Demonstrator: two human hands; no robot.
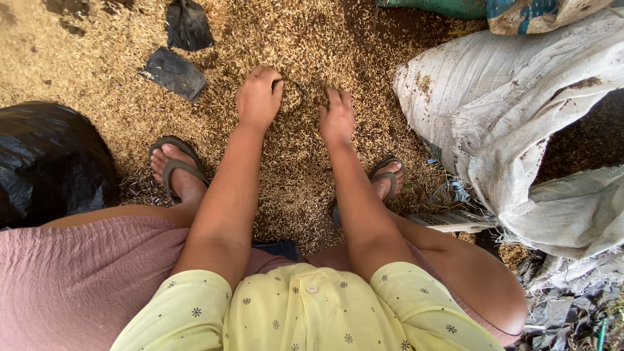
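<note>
Head view: left hand (259, 97) and right hand (336, 117) pressed into husk pile (302, 97), each grip cupped around husks.

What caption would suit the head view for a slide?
Squatting in sandals, a person presses the left hand and right hand into loose husks beside an open white sack.

We stand in a farmyard grain-drying spot: husked grain (305, 39) carpets the ground beside woven sacks (520, 110).
</note>
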